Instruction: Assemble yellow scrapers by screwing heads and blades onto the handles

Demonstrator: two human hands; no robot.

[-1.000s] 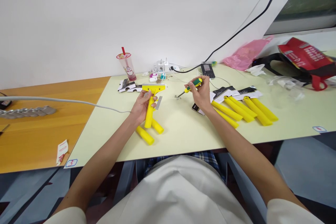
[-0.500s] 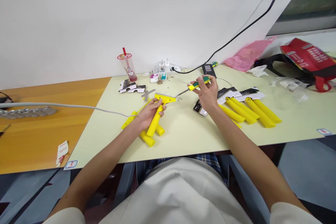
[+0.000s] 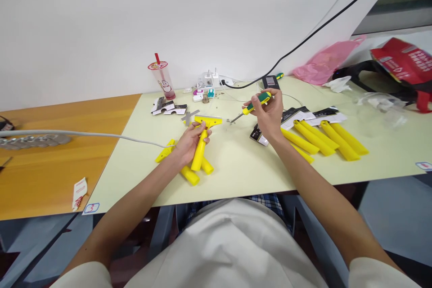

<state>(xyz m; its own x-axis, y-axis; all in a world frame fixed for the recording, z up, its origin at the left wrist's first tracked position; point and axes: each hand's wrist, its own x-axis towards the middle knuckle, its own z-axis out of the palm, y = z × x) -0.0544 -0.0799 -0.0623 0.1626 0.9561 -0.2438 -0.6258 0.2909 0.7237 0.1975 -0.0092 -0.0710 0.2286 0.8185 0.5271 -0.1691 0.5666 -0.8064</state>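
Note:
My left hand (image 3: 191, 142) is closed round a yellow scraper (image 3: 200, 149) with a metal blade along its wide head. More yellow scrapers (image 3: 191, 175) lie under and beside that hand. In my right hand (image 3: 270, 114) is a green and yellow screwdriver (image 3: 257, 102), its shaft slanting down to the left. The tip is at a small heap of screws (image 3: 231, 121) on the table, apart from the scraper head. Grey metal blades (image 3: 189, 117) lie just beyond my left hand.
Several yellow handles (image 3: 337, 140) with black and white card sleeves (image 3: 297, 116) lie to the right. At the back stand a drink cup (image 3: 163, 82) and a power strip (image 3: 212, 82). A pink bag (image 3: 327, 63) sits back right. A grey cable (image 3: 101, 136) crosses the left side.
The scraper in my left hand has shifted left, away from the screwdriver tip. My right hand has lowered the tip to the small screws. The view has moved slightly.

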